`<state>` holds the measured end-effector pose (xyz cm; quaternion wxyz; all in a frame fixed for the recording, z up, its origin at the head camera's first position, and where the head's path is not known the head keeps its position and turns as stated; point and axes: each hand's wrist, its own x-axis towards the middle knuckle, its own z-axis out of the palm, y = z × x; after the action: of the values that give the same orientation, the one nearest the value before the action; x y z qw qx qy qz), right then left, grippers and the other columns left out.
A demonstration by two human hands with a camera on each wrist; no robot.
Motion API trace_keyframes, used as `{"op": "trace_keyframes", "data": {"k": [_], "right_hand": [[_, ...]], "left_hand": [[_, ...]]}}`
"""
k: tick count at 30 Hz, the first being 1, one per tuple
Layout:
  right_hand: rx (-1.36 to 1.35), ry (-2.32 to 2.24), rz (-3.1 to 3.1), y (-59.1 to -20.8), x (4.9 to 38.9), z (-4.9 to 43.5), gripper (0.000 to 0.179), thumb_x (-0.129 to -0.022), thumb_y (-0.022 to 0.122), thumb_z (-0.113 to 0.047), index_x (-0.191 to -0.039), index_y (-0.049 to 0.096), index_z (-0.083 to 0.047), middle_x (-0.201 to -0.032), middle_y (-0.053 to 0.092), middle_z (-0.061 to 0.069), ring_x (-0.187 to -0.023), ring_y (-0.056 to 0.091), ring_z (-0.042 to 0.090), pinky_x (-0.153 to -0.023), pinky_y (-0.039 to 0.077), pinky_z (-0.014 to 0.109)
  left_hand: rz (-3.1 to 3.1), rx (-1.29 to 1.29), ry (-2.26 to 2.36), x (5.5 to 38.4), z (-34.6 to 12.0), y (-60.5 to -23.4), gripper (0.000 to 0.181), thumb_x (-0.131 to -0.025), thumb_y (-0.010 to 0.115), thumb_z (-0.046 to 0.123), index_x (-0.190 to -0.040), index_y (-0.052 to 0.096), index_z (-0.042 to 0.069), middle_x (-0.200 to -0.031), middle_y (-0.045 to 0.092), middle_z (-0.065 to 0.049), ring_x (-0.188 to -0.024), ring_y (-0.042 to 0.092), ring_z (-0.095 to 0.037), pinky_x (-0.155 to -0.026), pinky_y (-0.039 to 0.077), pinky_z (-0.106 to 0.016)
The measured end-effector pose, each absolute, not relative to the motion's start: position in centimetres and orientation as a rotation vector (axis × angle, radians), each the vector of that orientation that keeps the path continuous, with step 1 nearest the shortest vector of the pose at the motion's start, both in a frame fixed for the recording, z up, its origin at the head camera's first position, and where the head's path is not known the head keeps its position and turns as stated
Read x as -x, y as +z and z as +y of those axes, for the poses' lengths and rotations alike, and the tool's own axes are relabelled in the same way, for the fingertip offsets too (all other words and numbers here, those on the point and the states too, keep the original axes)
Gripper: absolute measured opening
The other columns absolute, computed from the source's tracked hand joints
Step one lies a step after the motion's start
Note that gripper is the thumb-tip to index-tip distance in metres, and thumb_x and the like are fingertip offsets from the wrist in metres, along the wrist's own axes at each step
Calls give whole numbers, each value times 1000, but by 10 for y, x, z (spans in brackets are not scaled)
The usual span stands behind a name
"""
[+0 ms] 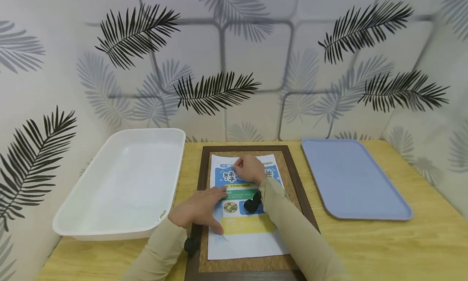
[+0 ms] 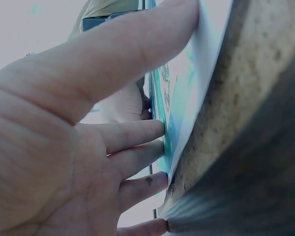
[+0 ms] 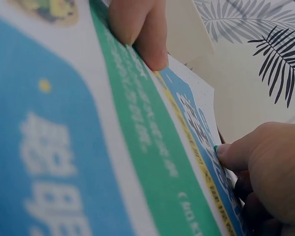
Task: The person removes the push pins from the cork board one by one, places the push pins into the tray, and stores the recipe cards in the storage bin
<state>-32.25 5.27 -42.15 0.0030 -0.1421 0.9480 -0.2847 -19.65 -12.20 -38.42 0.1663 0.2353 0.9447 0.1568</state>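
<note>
A printed poster (image 1: 248, 246) in blue, green and yellow lies on a brown-framed cork board (image 1: 243, 266). My left hand (image 1: 200, 208) rests at the poster's left side, thumb and fingers spread. In the left wrist view its straight fingertips touch the paper and the left edge of the sheet lifts slightly off the cork. Near the top of the poster, my right hand (image 1: 250, 169) is curled over the blue title band. The right wrist view shows its thumb and fingers pinching a small green push pin (image 3: 216, 148) against the paper; most of the pin is hidden.
A deep white basin (image 1: 124, 183) stands on the wooden table (image 1: 365, 248) left of the board. Right of the board lies a flat light-blue tray (image 1: 354, 179). A wall covering with leaf prints (image 1: 215, 90) rises behind the table.
</note>
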Motion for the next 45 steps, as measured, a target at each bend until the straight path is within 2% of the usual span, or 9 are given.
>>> {"op": "trace_keyframes", "data": {"k": [16, 34, 45], "right_hand": [[447, -905, 2983, -426, 324, 55, 16, -92, 62, -25, -88, 70, -12, -74, 65, -2, -63, 54, 13, -62, 42, 28], [441, -904, 2981, -422, 321, 54, 15, -93, 62, -25, -88, 68, -12, -75, 66, 0, -63, 55, 14, -61, 41, 28], [524, -920, 3037, -433, 319, 54, 14, -93, 62, -23, -87, 68, -12, -81, 70, 2, -68, 60, 13, -69, 50, 34]], "left_hand": [[2707, -694, 430, 197, -120, -385, 92, -64, 89, 40, -139, 48, 6, -155, 34, -11, -142, 32, -31, -110, 29, -54], [2706, -671, 438, 199, -121, -384, 92, -65, 89, 40, -140, 47, 7, -156, 32, -9, -144, 30, -31, -112, 27, -54], [2687, -694, 462, 194, -122, -382, 92, -65, 88, 40, -139, 47, 4, -156, 32, -12, -143, 30, -34, -112, 27, -55]]}}
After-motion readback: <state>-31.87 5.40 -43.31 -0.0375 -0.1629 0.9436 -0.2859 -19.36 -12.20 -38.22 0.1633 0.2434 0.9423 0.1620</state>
